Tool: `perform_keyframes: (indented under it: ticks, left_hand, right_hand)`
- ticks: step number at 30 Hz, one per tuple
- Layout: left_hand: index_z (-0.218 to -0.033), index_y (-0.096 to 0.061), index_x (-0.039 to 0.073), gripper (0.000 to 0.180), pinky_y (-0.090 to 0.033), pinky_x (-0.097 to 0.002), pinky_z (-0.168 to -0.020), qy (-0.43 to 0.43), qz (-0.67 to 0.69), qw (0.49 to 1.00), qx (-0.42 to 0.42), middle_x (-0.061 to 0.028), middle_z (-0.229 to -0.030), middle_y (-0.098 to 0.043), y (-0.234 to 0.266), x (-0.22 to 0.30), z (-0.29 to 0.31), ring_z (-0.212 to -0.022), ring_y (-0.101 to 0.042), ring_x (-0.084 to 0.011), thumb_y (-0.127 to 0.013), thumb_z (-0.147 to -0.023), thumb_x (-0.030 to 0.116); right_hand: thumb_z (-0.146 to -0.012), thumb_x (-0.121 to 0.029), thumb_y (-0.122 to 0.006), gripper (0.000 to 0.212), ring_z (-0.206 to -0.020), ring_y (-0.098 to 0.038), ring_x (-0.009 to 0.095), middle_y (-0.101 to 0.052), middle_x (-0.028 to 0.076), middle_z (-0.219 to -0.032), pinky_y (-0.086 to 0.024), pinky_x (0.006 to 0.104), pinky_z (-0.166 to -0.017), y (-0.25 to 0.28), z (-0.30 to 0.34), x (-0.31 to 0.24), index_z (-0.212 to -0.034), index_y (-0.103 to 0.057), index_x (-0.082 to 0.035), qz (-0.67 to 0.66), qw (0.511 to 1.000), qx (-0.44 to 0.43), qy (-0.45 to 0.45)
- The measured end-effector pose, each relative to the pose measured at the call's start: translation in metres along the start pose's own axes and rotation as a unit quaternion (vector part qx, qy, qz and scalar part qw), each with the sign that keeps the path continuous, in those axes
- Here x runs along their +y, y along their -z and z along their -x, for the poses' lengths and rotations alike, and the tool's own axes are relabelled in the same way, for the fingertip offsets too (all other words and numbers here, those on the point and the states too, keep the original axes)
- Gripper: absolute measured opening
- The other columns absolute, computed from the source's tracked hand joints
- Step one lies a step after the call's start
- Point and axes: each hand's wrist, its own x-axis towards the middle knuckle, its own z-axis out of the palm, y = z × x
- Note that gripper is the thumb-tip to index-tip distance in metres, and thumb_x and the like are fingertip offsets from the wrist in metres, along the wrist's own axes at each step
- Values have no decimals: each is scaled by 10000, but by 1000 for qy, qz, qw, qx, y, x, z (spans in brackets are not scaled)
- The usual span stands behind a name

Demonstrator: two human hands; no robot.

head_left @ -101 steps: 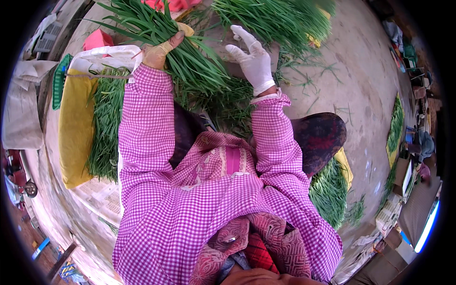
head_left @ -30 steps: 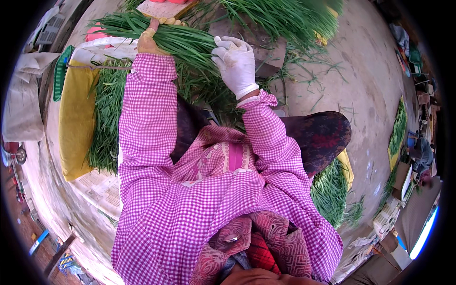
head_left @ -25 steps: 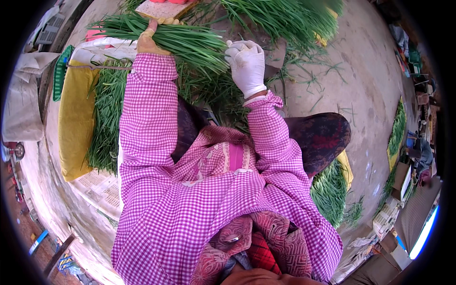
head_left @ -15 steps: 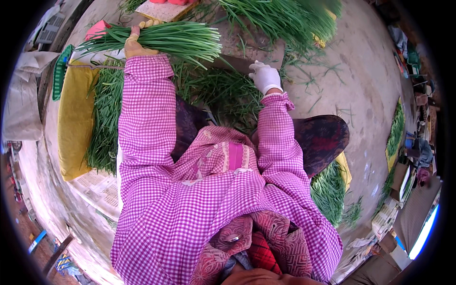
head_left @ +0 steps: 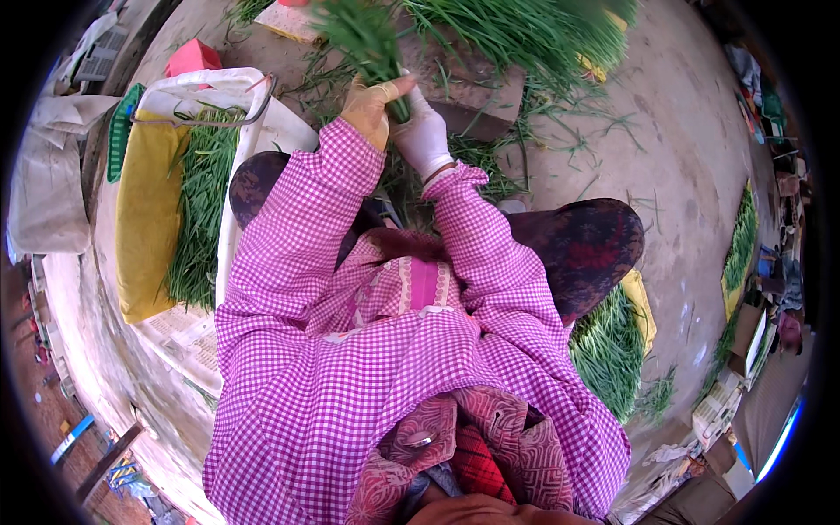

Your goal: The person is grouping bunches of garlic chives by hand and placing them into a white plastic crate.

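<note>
A bunch of green garlic chives (head_left: pixel 360 39) stands upright in front of me, its upper part smeared by motion. My left hand (head_left: pixel 367 107), in a pale yellow glove, is closed around the bunch near its lower end. Beside it my right hand (head_left: pixel 422 136), in a white glove, also closes on the bunch from the right; its fingertips are partly hidden. More loose chives (head_left: pixel 516 35) lie heaped on a low block (head_left: pixel 490 109) just beyond my hands.
To the left, a white plastic basket (head_left: pixel 255 122) with a handle holds chives and a yellow sack (head_left: pixel 144 219). A red block (head_left: pixel 194 58) stands behind it. Another chive pile (head_left: pixel 604 363) lies on yellow cloth by my right knee. Scattered leaves cover the concrete floor.
The bunch has swung from lying sideways at the left to upright near the middle. My left hand moved right and nearer; my right hand moved left and joined it on the bunch.
</note>
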Motion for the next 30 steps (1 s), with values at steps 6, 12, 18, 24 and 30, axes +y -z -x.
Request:
perform_keyframes:
  ticks: [6,12,18,24,30]
  left_hand:
    - [-1246,-478,-1,419,-371,-338,-984,-40,-180,972,-148,-114,-1160,-571,0,49,21,-1085,-534,-197,-573,-854,112]
    - [-1190,-537,22,388,-410,-311,-908,30,-251,948,-192,-96,-1082,-606,27,7,33,-999,-571,-173,-530,-913,293]
    - [-1120,-550,20,383,-429,-288,-864,-75,-424,885,-178,-117,-1040,-604,21,-21,50,-928,-578,-192,-536,-919,345]
    - [-1020,-578,41,228,-491,-304,-704,-243,-471,843,-93,-121,-850,-625,30,-36,47,-785,-627,-203,-592,-885,224]
    - [-952,-551,45,246,-547,-367,-690,20,-32,999,-14,-125,-847,-639,38,-25,42,-790,-649,-247,-490,-944,283]
  right_hand:
    - [-779,-86,-645,419,-779,-627,182,-643,130,-1004,-524,311,-729,73,-20,7,-1158,-525,46,-500,863,-44,-57]
    - [-766,-139,-611,569,-801,-596,200,-572,184,-1129,-525,329,-732,95,-12,-12,-1272,-414,33,-637,769,-52,-11]
    - [-768,-153,-597,573,-813,-592,200,-568,171,-1140,-514,328,-743,86,-14,8,-1278,-412,31,-635,767,-84,-44]
    - [-769,-166,-594,578,-830,-584,187,-546,183,-1171,-497,338,-805,78,-13,2,-1278,-410,39,-660,745,-82,-36]
    - [-831,-175,-569,554,-863,-613,176,-585,114,-1129,-484,337,-863,90,-17,14,-1309,-377,30,-766,641,-47,16]
